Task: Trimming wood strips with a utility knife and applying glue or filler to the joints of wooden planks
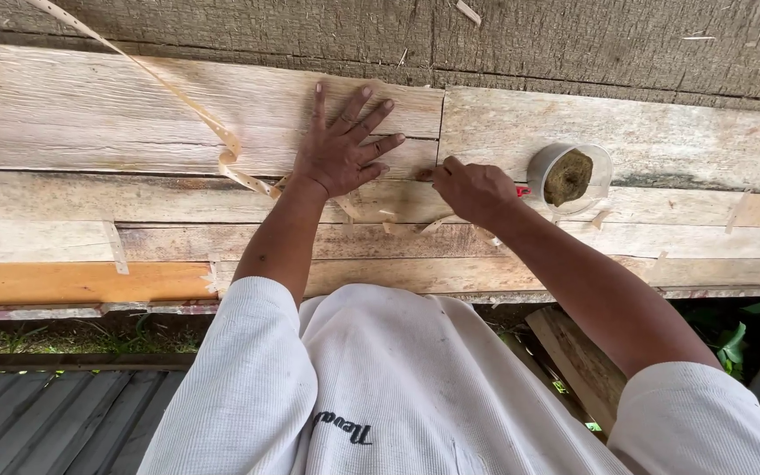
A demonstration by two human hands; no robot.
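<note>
Left hand [341,151] flat, fingers spread wide, palm down on the far plank [134,114], gripping nothing. Right hand [475,190] curled closed just right of it, at the seam between boards; a red bit [522,191] pokes out, probably a small tool's handle, hard to tell. Round clear tub [570,178] just right of that hand, holding a brownish-green clump [569,176]. Thin wood strip [178,95] curls in from far left.
</note>
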